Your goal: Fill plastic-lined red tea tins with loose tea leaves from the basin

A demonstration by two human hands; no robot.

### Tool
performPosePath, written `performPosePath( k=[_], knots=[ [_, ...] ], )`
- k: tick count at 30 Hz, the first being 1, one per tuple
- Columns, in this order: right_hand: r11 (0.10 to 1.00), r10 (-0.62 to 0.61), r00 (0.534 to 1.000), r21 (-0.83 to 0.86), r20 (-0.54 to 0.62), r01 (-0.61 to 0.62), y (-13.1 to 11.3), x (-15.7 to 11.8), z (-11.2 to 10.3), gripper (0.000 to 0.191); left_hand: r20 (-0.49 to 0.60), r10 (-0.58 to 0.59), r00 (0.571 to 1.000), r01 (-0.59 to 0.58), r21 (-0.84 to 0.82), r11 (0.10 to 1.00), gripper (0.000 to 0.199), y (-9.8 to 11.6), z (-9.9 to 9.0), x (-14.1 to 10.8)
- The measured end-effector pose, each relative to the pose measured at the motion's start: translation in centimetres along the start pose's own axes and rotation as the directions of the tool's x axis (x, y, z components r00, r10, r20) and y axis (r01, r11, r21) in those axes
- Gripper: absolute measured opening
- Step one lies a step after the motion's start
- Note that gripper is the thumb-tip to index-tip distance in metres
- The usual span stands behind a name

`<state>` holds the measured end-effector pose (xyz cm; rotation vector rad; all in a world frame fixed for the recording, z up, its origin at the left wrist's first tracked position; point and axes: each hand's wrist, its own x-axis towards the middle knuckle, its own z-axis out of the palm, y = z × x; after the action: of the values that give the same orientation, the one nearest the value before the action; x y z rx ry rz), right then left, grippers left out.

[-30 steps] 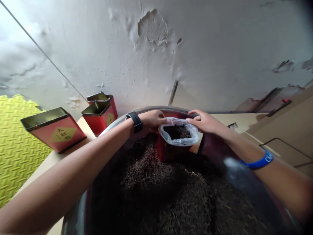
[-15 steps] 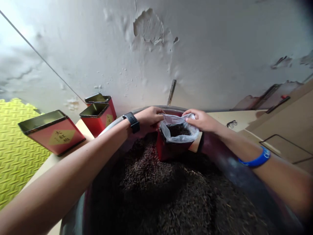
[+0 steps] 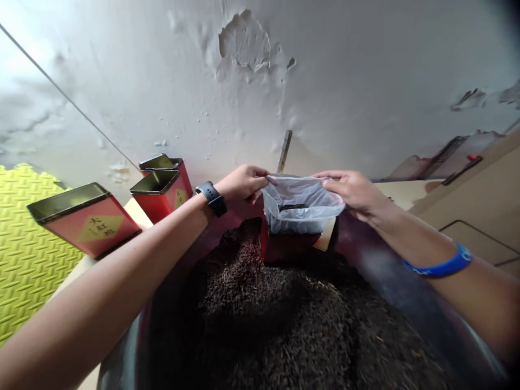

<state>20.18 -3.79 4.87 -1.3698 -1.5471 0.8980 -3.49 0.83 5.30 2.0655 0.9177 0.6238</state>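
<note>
A red tin (image 3: 284, 247) stands on dark loose leaves (image 3: 300, 330) in a large round tub. A clear plastic bag (image 3: 300, 219) lines the tin and rises above its rim, with some dark leaves visible inside. My left hand (image 3: 246, 185), below a black watch, pinches the bag's left upper edge. The right upper edge is pinched between the thumb and fingers of my right hand (image 3: 354, 194); a blue wristband circles that forearm.
Three open red tins stand at the left: a near one (image 3: 101, 225) and two behind (image 3: 156, 195). Yellow matting (image 3: 28, 249) lies beyond them. A peeling wall (image 3: 182, 81) rises behind the tub, and cardboard (image 3: 475, 206) is at the right.
Both hands have moved up, the right one also outward. The bag's rim is now pulled higher and wider above the tin, hiding more of the leaves inside.
</note>
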Motion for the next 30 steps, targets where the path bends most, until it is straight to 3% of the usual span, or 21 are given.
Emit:
performPosePath(
  k=[5, 9, 11, 13, 17, 19, 21, 24, 27, 30],
  knots=[
    [1.0, 0.019, 0.996, -0.009, 0.083, -0.019, -0.2, -0.2, 0.0, 0.023, 0.15, 0.037, 0.988, -0.043, 0.04, 0.998, 0.037, 0.2, -0.5, -0.1],
    [0.994, -0.004, 0.999, 0.113, -0.049, 0.009, 0.8, 0.5, -0.8, 0.017, 0.22, 0.155, 0.963, -0.163, 0.016, 0.987, 0.053, -0.2, -1.2, -0.1],
    [0.981, 0.004, 0.998, 0.195, -0.057, 0.007, 1.1, 0.8, -1.0, 0.013, 0.282, 0.244, 0.928, -0.264, 0.032, 0.964, 0.066, -0.8, -0.7, 0.1],
    [0.962, -0.002, 1.0, 0.274, 0.02, -0.004, 1.2, 0.7, -0.6, 0.013, 0.274, 0.308, 0.911, -0.352, 0.128, 0.927, 0.076, -1.5, 0.7, 0.4],
    [0.94, -0.095, 0.951, 0.342, 0.294, -0.012, 0.7, -0.7, 1.6, 0.013, 0.073, 0.325, 0.943, -0.327, 0.388, 0.862, 0.072, -2.2, 4.3, 0.9],
    [0.935, -0.161, 0.908, 0.354, 0.387, 0.015, 0.4, -1.5, 2.9, 0.013, 0.005, 0.37, 0.929, -0.337, 0.425, 0.84, 0.07, -2.1, 5.6, 0.9],
    [0.928, -0.222, 0.877, 0.367, 0.426, 0.056, 0.2, -2.1, 3.7, 0.013, -0.007, 0.424, 0.906, -0.38, 0.431, 0.819, 0.056, -1.8, 6.4, 0.8],
    [0.935, -0.244, 0.87, 0.342, 0.429, 0.094, 0.0, -2.4, 3.7, 0.018, 0.036, 0.44, 0.898, -0.405, 0.462, 0.789, 0.026, -1.5, 6.5, 0.7],
    [0.947, -0.251, 0.899, 0.283, 0.358, 0.152, -0.1, -2.0, 2.5, 0.025, 0.073, 0.405, 0.912, -0.386, 0.489, 0.782, 0.023, -1.3, 5.9, 0.5],
    [0.956, -0.286, 0.93, 0.13, 0.23, 0.262, -0.1, -1.2, 1.1, 0.031, 0.122, 0.501, 0.857, -0.481, 0.54, 0.691, 0.02, -0.9, 5.1, 0.3]
  ],
)
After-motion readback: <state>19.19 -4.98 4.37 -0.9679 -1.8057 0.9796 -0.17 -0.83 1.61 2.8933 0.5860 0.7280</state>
